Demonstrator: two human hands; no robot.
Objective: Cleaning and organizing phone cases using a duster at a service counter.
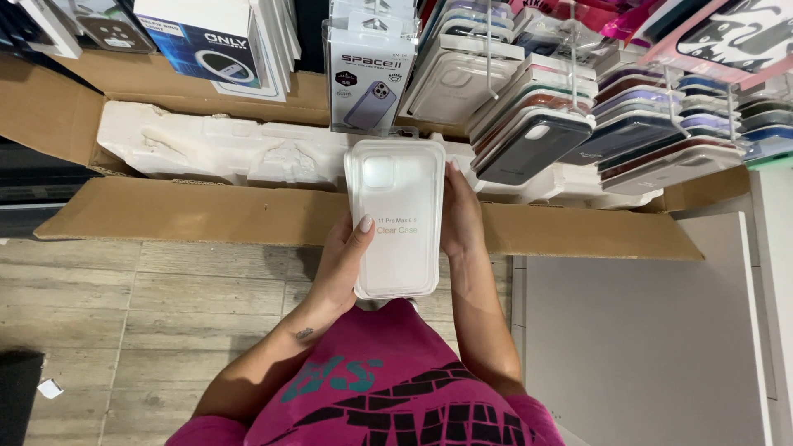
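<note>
Wood-look floor planks (124,314) run below a display wall of phone cases, with a large cardboard flap (206,216) and white foam packing (215,149) lying along the base of the racks. Hooks above carry rows of coloured phone cases (537,132) and one boxed case (370,74) hanging at centre.

Both hands hold a clear phone-case package (395,219) upright in front of the body, just below the boxed case and in front of the foam. The left hand (343,264) grips the left edge, thumb laid across the front face, fingers hidden behind. The right hand (461,219) grips the right edge, fingers wrapped narrowly along the side.

Handling assessment: the package appears light, being a thin transparent plastic shell around a soft clear case. Its faces look smooth and glossy, so it is likely slippery under dry fingertips. The shell probably flexes if squeezed at the middle and may crack at the corners. Hold it by the two long edges, as shown, with the thumb steadying the front; avoid pressing the raised camera-cutout area near the top.
</note>
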